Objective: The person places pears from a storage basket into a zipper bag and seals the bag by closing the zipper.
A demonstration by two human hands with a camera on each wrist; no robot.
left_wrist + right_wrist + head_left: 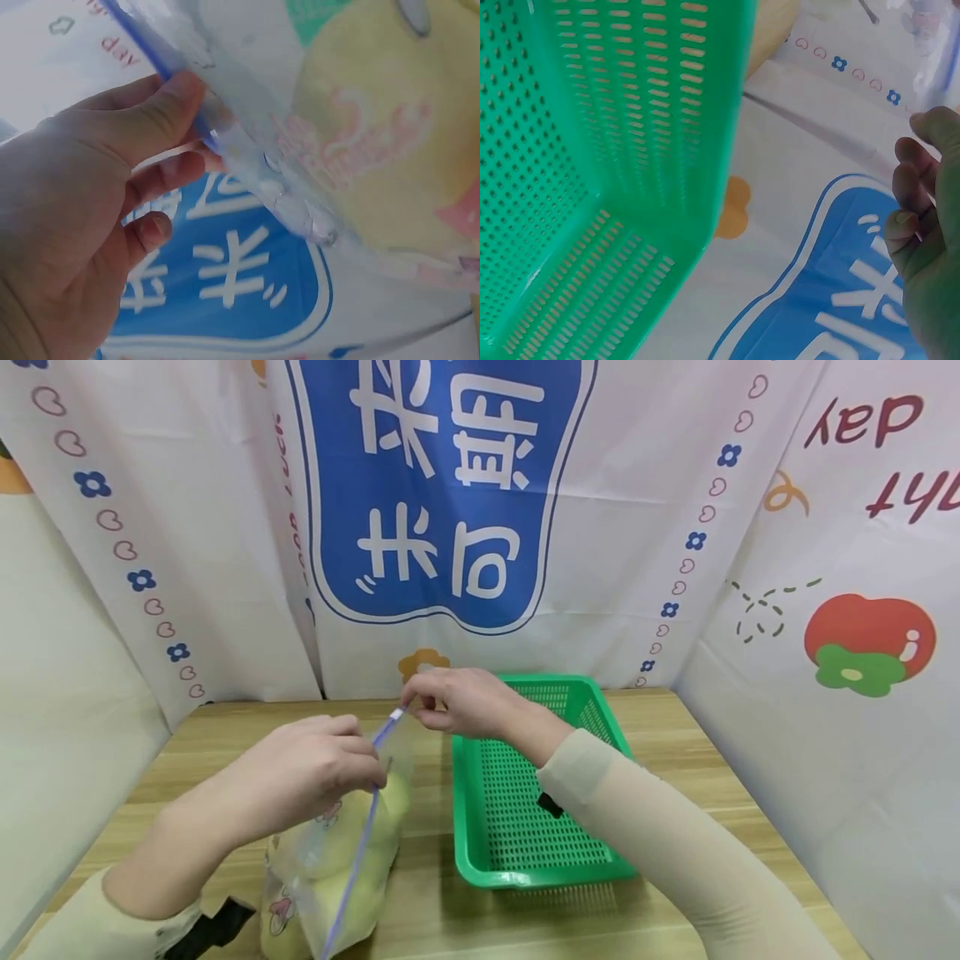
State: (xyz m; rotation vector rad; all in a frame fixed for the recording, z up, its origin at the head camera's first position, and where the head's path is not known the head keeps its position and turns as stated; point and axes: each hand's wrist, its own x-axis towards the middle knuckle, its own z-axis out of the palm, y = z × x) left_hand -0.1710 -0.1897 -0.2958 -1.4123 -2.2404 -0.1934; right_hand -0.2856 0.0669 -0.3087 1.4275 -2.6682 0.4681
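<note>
A clear zip bag (318,852) with a blue-purple closure strip (352,877) and pink printing stands at the left. Several round pale-yellow fruits (348,902) fill it, one showing a dark stem. My left hand (296,772) pinches the bag's strip edge between thumb and fingers, as the left wrist view also shows. At the far end of the strip, beside a small white slider (397,714), my right hand (468,703) pinches the bag's corner. In the right wrist view that hand (930,195) is partly cut off by the frame edge.
A green perforated basket (468,827) sits on the wooden table (675,760) right of the bag, under my right forearm. No contents show in its visible part. Printed white cloth (615,527) hangs behind the table and along its sides.
</note>
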